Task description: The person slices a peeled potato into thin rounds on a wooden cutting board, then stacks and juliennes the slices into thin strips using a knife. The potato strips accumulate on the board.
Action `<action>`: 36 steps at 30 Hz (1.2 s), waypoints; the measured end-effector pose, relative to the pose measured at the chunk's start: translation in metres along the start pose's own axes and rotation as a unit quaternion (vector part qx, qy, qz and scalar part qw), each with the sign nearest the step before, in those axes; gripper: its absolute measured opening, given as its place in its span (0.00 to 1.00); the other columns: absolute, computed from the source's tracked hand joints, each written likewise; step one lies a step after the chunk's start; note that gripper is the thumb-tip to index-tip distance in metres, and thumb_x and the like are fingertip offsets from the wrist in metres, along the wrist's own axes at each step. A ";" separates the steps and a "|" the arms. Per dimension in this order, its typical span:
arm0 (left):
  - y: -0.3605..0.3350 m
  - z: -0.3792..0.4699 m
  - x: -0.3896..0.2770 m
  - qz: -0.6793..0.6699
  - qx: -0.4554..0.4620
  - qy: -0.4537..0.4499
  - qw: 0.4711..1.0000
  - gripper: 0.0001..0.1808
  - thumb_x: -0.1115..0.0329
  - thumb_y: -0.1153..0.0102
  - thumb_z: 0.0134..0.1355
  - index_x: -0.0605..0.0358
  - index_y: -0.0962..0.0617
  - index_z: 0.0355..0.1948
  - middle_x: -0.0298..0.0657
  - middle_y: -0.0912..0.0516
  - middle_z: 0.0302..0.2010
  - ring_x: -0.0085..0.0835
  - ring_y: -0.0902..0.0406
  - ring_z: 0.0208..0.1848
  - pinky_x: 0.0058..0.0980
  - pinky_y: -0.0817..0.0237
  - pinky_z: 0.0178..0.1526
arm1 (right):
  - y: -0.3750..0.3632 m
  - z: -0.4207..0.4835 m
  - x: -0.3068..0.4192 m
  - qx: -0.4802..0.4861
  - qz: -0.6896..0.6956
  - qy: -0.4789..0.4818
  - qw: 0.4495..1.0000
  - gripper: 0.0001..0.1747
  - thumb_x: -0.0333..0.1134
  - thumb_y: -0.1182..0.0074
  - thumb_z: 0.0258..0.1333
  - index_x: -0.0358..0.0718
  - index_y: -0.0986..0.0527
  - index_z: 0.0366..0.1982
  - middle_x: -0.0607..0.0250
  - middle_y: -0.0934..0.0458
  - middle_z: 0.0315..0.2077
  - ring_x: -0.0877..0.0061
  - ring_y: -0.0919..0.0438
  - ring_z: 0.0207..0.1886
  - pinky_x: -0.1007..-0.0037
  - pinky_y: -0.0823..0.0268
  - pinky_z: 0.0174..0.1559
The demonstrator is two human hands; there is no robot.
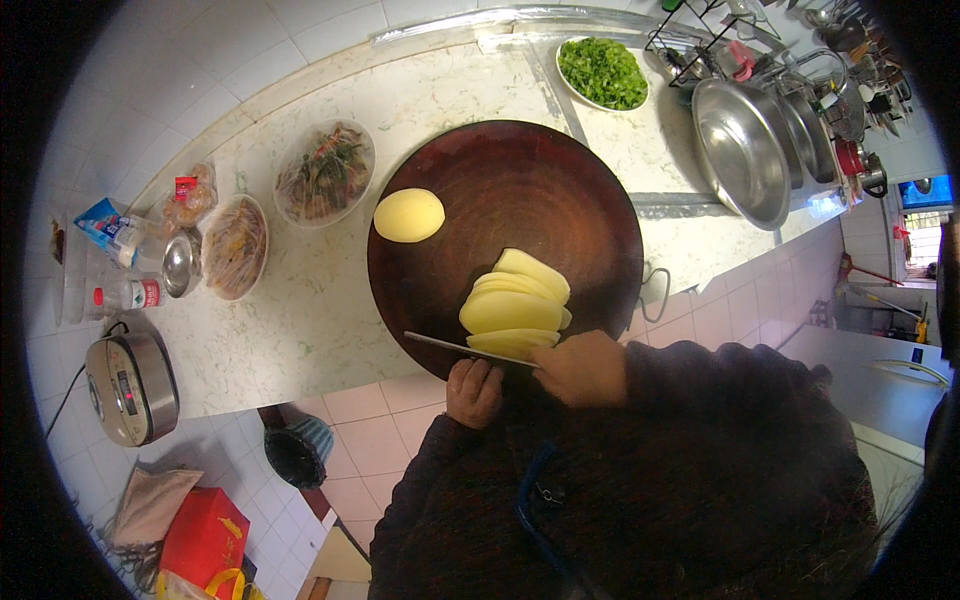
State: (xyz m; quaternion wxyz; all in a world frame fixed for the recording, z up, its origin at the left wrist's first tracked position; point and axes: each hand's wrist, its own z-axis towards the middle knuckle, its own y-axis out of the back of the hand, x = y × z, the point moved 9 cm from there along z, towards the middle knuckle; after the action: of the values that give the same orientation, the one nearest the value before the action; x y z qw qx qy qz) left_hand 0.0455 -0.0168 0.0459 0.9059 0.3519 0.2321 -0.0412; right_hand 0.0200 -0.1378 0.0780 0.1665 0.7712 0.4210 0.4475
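Observation:
My right hand [581, 369] grips a kitchen knife [439, 343], its blade seen nearly edge-on near the front of a round dark wooden chopping board [517, 172]. Just this side of the blade is my left hand [474, 391], fingers bent and tips close to the steel. Whether anything lies under those fingers is hidden. Beyond the blade, overlapping pale yellow potato slices [514, 311] lie in a leaning row, the closest ones beside the knife. A whole peeled potato [409, 215] rests at the board's left side.
Chopped greens fill a white bowl [602, 73] behind the board. Two film-covered dishes, one a bowl [325, 172] and one a plate [235, 247], stand to the left. A rice cooker [133, 388] sits at the counter's left end. Rightward is a large steel basin [741, 150].

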 end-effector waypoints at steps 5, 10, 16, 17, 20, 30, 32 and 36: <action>0.001 0.001 0.000 -0.008 0.015 0.006 1.000 0.19 0.78 0.41 0.39 0.62 0.22 0.37 0.46 0.26 0.39 0.43 0.28 0.41 0.37 0.32 0.41 | -0.005 0.005 -0.001 0.009 -0.007 -0.011 1.000 0.14 0.39 0.56 0.58 0.38 0.31 0.41 0.48 0.23 0.22 0.55 0.22 0.25 0.58 0.30 0.28; 0.002 0.003 -0.001 -0.013 0.019 0.006 1.000 0.19 0.78 0.42 0.40 0.62 0.22 0.38 0.47 0.26 0.41 0.44 0.28 0.42 0.37 0.32 0.43 | -0.006 0.005 -0.001 0.011 -0.007 -0.015 1.000 0.14 0.39 0.55 0.58 0.37 0.31 0.41 0.48 0.23 0.23 0.55 0.22 0.27 0.58 0.30 0.30; -0.003 0.001 0.002 -0.017 0.055 0.020 0.998 0.19 0.78 0.42 0.41 0.62 0.22 0.38 0.46 0.26 0.41 0.45 0.29 0.44 0.37 0.32 0.45 | -0.012 0.011 -0.008 0.007 0.005 -0.045 0.999 0.14 0.39 0.53 0.57 0.37 0.30 0.40 0.49 0.22 0.27 0.57 0.22 0.31 0.58 0.30 0.33; -0.003 0.001 0.001 -0.016 0.056 0.023 0.998 0.18 0.78 0.42 0.41 0.62 0.22 0.38 0.46 0.26 0.41 0.45 0.29 0.44 0.38 0.33 0.45 | -0.012 0.011 -0.007 0.000 0.004 -0.038 0.999 0.14 0.39 0.53 0.56 0.37 0.30 0.41 0.49 0.22 0.27 0.57 0.22 0.31 0.59 0.30 0.34; -0.003 0.005 0.001 -0.014 0.056 0.020 0.998 0.18 0.78 0.42 0.42 0.62 0.23 0.38 0.46 0.26 0.41 0.46 0.29 0.44 0.38 0.33 0.46 | -0.012 0.011 -0.010 -0.025 0.004 -0.018 1.000 0.16 0.39 0.53 0.56 0.37 0.30 0.43 0.49 0.22 0.27 0.56 0.22 0.32 0.59 0.30 0.34; -0.003 0.010 -0.002 0.003 0.035 0.029 0.999 0.18 0.80 0.40 0.46 0.60 0.26 0.41 0.46 0.27 0.41 0.47 0.28 0.41 0.42 0.36 0.44 | 0.043 -0.033 -0.002 -0.104 0.027 0.043 0.993 0.14 0.39 0.55 0.56 0.38 0.29 0.39 0.47 0.24 0.23 0.53 0.23 0.28 0.54 0.30 0.33; -0.003 0.012 -0.003 0.011 0.031 0.029 0.999 0.17 0.80 0.41 0.48 0.59 0.26 0.41 0.46 0.28 0.41 0.46 0.28 0.40 0.41 0.36 0.44 | 0.056 -0.045 -0.002 -0.109 0.035 0.036 0.993 0.14 0.38 0.54 0.56 0.38 0.29 0.40 0.47 0.24 0.22 0.52 0.23 0.27 0.55 0.31 0.32; -0.008 0.012 0.000 0.018 0.066 0.040 0.997 0.17 0.77 0.41 0.49 0.58 0.26 0.42 0.44 0.29 0.42 0.45 0.29 0.43 0.40 0.37 0.48 | 0.069 -0.071 -0.009 -0.206 0.004 0.077 0.976 0.17 0.37 0.52 0.54 0.38 0.30 0.45 0.49 0.23 0.22 0.55 0.23 0.25 0.57 0.30 0.29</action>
State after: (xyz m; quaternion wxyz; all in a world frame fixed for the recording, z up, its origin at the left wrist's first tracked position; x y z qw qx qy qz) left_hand 0.0482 -0.0306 0.0483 0.8714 0.4160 0.2587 -0.0263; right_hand -0.0060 -0.1941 0.1555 0.2866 0.6854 0.3283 0.5834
